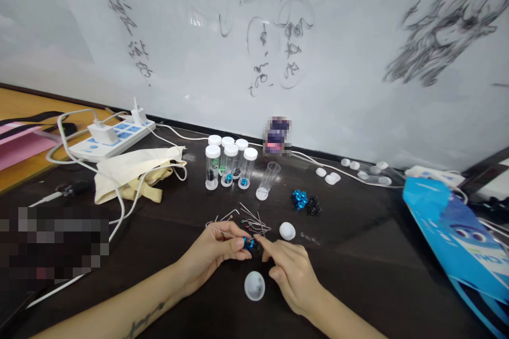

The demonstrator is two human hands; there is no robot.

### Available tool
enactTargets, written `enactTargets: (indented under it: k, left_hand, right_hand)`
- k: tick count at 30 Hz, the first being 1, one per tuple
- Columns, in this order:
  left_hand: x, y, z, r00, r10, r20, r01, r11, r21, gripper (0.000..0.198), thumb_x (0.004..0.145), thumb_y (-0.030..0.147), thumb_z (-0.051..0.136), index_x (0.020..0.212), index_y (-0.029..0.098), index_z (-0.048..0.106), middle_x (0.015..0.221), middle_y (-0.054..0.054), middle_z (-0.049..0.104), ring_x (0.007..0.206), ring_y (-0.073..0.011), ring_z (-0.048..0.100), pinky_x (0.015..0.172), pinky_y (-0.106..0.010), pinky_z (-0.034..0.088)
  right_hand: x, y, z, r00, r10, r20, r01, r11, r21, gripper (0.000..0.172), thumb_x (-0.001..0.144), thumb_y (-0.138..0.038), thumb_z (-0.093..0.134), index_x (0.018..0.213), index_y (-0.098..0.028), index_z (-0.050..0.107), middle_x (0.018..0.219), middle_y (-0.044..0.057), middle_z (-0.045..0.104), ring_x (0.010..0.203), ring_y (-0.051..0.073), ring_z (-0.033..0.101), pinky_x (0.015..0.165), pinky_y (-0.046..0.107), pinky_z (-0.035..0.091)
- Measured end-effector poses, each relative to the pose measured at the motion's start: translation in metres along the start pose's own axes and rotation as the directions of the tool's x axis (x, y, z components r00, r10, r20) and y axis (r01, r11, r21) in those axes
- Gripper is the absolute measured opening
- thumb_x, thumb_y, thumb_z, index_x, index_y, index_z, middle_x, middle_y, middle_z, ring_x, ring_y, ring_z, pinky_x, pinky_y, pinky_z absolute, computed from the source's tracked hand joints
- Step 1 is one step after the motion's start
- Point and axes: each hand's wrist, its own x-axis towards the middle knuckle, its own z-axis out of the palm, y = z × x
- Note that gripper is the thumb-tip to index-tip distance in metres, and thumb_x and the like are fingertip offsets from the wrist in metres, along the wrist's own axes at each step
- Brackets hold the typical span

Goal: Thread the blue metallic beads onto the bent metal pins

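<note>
My left hand (217,251) is closed, pinching a small blue metal part (248,243) between thumb and fingers. A thin metal rod runs across the left fingers toward the part. My right hand (292,270) comes in from the right, its index fingertip at a dark piece at the part's right end; the thumb stands apart. Below the hands sits a small white cup (254,286) with tiny dark pieces inside. A white cap (287,231) lies just beyond the right hand. Behind the fingers, several hex keys and thin wire pieces (256,222) are strewn on the dark table.
Capped clear tubes (229,164) stand at the back, beside an uncapped tube (268,183). Blue parts (300,199) and black parts (314,205) lie in piles. A power strip (119,140), cloth bag (135,175) and cables are left; a blue packet (457,238) is right.
</note>
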Motion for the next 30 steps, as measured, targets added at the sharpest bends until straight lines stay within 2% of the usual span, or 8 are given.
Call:
enactTargets:
  k: [9,12,18,20,23,26,30]
  left_hand:
    - [-0.0001,0.0005,0.0,1.0,-0.007,-0.007,0.007,1.0,0.002,0.02,0.067,0.022,0.083,0.08,0.011,0.072,0.072,-0.004,0.072,0.066,-0.0122,0.069,0.066,-0.018,0.055]
    - [-0.0004,0.0004,0.0002,1.0,-0.005,-0.011,0.005,1.0,0.001,0.021,0.066,0.023,0.084,0.08,0.012,0.072,0.073,-0.004,0.072,0.066,-0.0121,0.069,0.068,-0.019,0.055]
    - [0.0007,-0.0002,0.0004,1.0,-0.001,-0.003,0.001,1.0,-0.004,0.022,0.066,0.021,0.084,0.081,0.012,0.072,0.077,-0.005,0.073,0.069,-0.013,0.069,0.069,-0.02,0.055]
    - [0.001,-0.0001,0.0007,1.0,-0.001,-0.003,0.001,1.0,-0.002,0.023,0.065,0.021,0.084,0.081,0.012,0.072,0.075,-0.004,0.072,0.069,-0.0132,0.069,0.069,-0.02,0.054]
    - [0.0004,0.0005,0.0016,1.0,-0.009,0.004,0.009,1.0,0.007,0.023,0.064,0.022,0.085,0.08,0.011,0.072,0.075,-0.004,0.072,0.068,-0.0128,0.069,0.069,-0.021,0.054]
    - [-0.0011,0.0012,0.0022,1.0,-0.006,0.027,0.005,0.999,0.04,0.022,0.065,0.021,0.084,0.079,0.011,0.072,0.072,-0.005,0.072,0.064,-0.0115,0.067,0.066,-0.02,0.052]
    - [-0.001,0.0013,0.0021,0.998,0.021,0.064,-0.026,0.997,0.071,0.018,0.066,0.02,0.083,0.077,0.011,0.072,0.067,-0.005,0.071,0.06,-0.0098,0.063,0.062,-0.019,0.048]
  right_hand:
    - [0.0013,-0.0005,0.0001,1.0,0.012,-0.008,-0.012,1.0,-0.003,0.055,0.102,-0.051,0.019,0.136,-0.017,0.045,0.082,0.005,0.067,0.07,0.019,0.064,0.064,0.031,0.047]
    - [0.0002,-0.0005,0.0002,1.0,0.014,-0.01,-0.014,1.0,0.003,0.056,0.102,-0.051,0.019,0.139,-0.016,0.042,0.084,0.006,0.067,0.074,0.019,0.065,0.066,0.031,0.048]
    - [0.0005,-0.0012,-0.0009,1.0,0.014,-0.024,-0.015,1.0,-0.026,0.055,0.102,-0.05,0.021,0.136,-0.016,0.046,0.084,0.006,0.068,0.075,0.019,0.067,0.067,0.03,0.051]
    - [0.0018,-0.0021,-0.0004,0.999,0.026,-0.036,-0.027,0.999,-0.044,0.048,0.102,-0.047,0.03,0.136,-0.017,0.045,0.088,0.006,0.069,0.079,0.018,0.068,0.071,0.029,0.052]
    - [0.0033,-0.0027,0.0028,0.998,0.046,-0.048,-0.05,0.996,-0.074,0.033,0.099,-0.037,0.045,0.127,-0.019,0.049,0.089,0.004,0.07,0.076,0.016,0.069,0.069,0.026,0.052]
    - [0.0031,-0.0022,0.0064,0.997,0.061,-0.045,-0.065,0.994,-0.089,0.022,0.099,-0.032,0.047,0.116,-0.021,0.054,0.089,0.004,0.071,0.072,0.016,0.069,0.064,0.025,0.051]
    - [0.0026,-0.0027,0.0058,0.998,0.064,-0.024,-0.066,0.993,-0.096,0.019,0.099,-0.032,0.046,0.11,-0.02,0.056,0.086,0.004,0.07,0.071,0.016,0.068,0.062,0.025,0.049]
